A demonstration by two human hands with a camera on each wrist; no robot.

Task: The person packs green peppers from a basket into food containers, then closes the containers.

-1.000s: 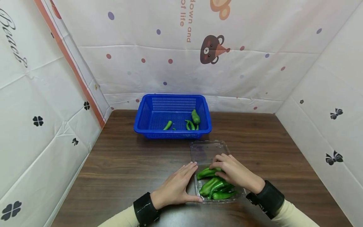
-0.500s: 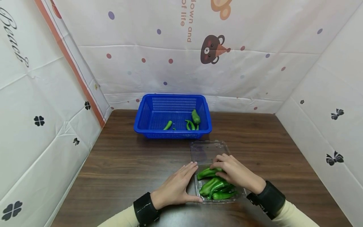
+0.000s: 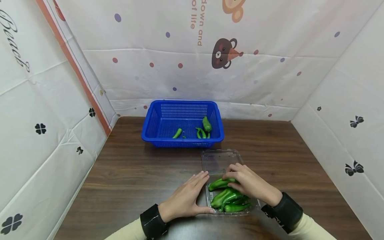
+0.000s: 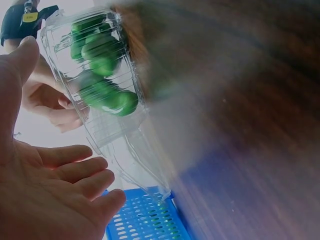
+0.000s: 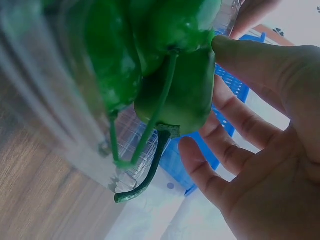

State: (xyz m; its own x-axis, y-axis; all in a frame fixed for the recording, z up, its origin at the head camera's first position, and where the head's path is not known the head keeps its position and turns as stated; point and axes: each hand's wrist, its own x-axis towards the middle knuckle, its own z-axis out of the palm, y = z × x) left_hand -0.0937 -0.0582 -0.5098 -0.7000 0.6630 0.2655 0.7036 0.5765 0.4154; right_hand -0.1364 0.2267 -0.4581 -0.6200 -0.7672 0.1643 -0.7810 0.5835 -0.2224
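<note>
Two hands are low in the middle of the head view, at a clear box [image 3: 220,159] full of green peppers [image 3: 229,197]. The left hand [image 3: 186,197] lies flat on the brown table [image 3: 129,176], just left of the box. Its fingers are straight and loose and hold nothing. Its thumb lies along the box's near left edge, and its fingertips come up to the box's side. The right hand [image 3: 249,183] is over the peppers. Its fingers bend around the top pepper [image 3: 220,183], which lies at the far end of the pile. In the right wrist view the thumb tip presses on that pepper [image 5: 185,95], and the other fingers [image 5: 235,125] curl close under it. The pepper is in the box with the others. The box's lid is open and lies flat on the table behind it.

Higher in the middle of the head view is a blue basket [image 3: 150,125] by the back wall. It has a few small peppers [image 3: 203,128] in it. The basket is well apart from the hands.
</note>
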